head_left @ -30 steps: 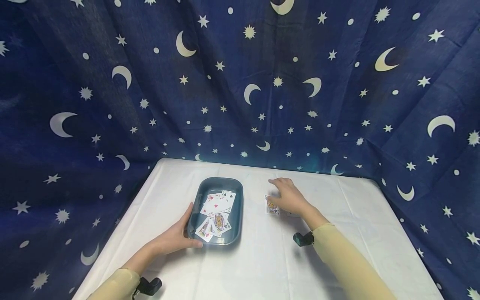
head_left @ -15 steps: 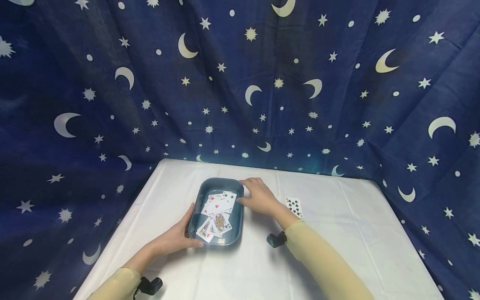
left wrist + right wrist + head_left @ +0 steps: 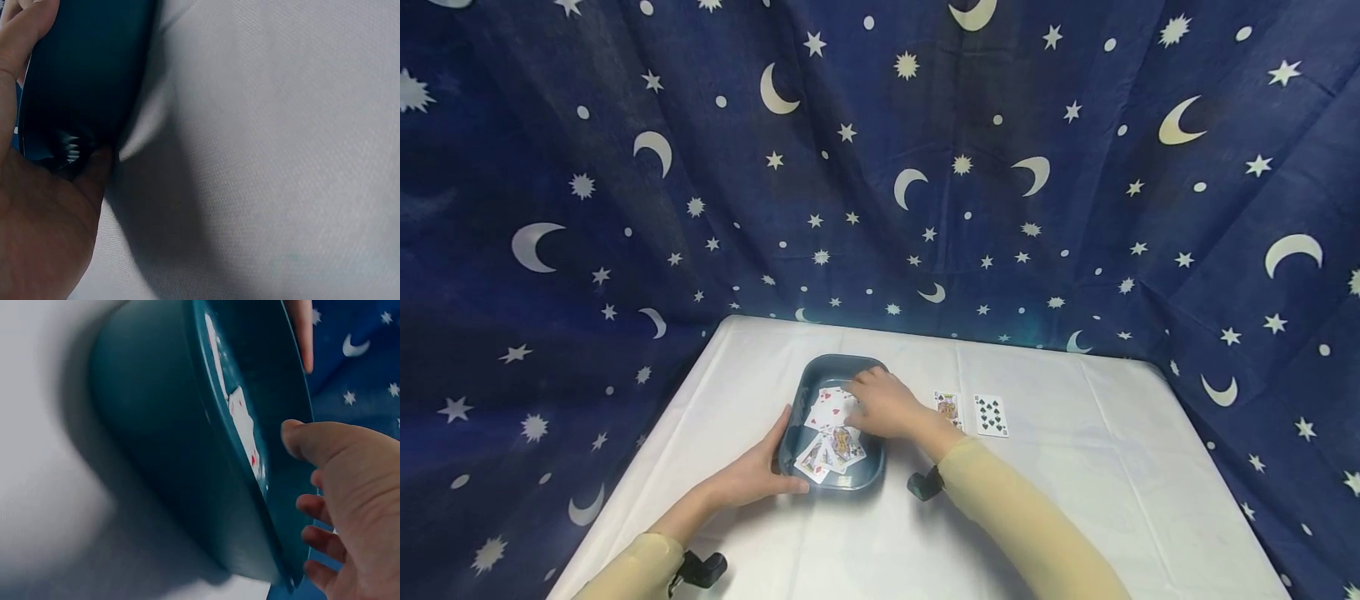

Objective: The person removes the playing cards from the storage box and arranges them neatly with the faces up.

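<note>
A dark teal tray (image 3: 877,477) stands on the table with several playing cards (image 3: 842,448) lying loosely overlapped inside it. My left hand (image 3: 751,475) grips the tray at its near left corner, with the thumb along the near side. Over the tray's right part hovers my right hand (image 3: 883,406), fingers loosely bent, covering some of the cards. In the right wrist view no card shows between its thumb and fingers. On the cloth to the right of the tray lie a face card (image 3: 948,406), partly hidden by the right wrist, and a spade number card (image 3: 992,416).
A white cloth (image 3: 1060,500) covers the table. Behind it and at the sides hangs a dark blue curtain (image 3: 850,183) with moons and stars.
My right hand has moved left from above the face card, past the tray's right rim, to over the cards inside. Both table cards now show. The left hand keeps its place on the tray.
</note>
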Demonstrator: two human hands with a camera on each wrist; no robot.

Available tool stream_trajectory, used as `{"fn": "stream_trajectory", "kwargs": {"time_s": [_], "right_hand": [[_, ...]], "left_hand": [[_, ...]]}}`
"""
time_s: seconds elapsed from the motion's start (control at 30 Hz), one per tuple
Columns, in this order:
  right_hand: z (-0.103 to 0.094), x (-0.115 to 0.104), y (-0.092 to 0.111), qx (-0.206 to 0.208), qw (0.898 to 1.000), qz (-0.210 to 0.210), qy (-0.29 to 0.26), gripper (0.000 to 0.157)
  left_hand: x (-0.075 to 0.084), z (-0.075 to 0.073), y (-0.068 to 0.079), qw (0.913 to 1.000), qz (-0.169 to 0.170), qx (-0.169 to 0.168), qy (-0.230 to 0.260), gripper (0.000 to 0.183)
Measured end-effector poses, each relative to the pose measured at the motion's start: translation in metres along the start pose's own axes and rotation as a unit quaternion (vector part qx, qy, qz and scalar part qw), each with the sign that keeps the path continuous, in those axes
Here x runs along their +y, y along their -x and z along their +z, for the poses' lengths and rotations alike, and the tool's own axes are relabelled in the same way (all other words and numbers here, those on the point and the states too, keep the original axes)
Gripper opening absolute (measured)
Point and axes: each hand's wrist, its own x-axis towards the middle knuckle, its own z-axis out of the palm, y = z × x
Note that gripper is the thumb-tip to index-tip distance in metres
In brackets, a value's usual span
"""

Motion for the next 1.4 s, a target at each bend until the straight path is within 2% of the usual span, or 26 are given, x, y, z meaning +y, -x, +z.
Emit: {"fn": "stream_trajectory", "kwargs": {"time_s": [0.2,0.3,0.4,0.57,0.7,0.93,1.17,1.4], "right_hand": [[0.008,-0.016,-0.003,-0.053,0.997,-0.028,0.043,0.060],[0.011,-0.025,-0.003,-0.071,0.994,-0.038,0.070,0.055],[0.011,-0.032,-0.003,-0.090,0.990,-0.046,0.095,0.052],[0.015,-0.039,-0.002,-0.134,0.984,-0.038,0.114,0.063],[0.019,-0.040,0.000,-0.155,0.980,-0.031,0.118,0.066],[0.018,-0.037,0.001,-0.169,0.980,-0.045,0.094,0.060],[0.016,-0.037,0.001,-0.137,0.988,-0.045,0.058,0.062],[0.020,-0.040,0.002,-0.146,0.981,-0.044,0.116,0.062]], "left_hand": [[-0.001,0.000,-0.001,1.0000,0.001,-0.003,-0.004,0.124],[0.001,0.000,0.001,1.0000,0.002,-0.001,-0.007,0.123],[0.008,-0.001,0.004,1.0000,0.001,-0.001,0.002,0.121],[0.027,-0.006,0.011,0.9998,-0.004,-0.012,0.015,0.119],[0.033,-0.009,0.014,0.9997,-0.007,-0.018,0.016,0.119],[0.031,-0.008,0.013,0.9997,-0.005,-0.013,0.019,0.120],[0.033,-0.009,0.014,0.9997,-0.012,-0.014,0.014,0.119],[0.032,-0.008,0.012,0.9997,-0.015,-0.018,0.002,0.120]]}}
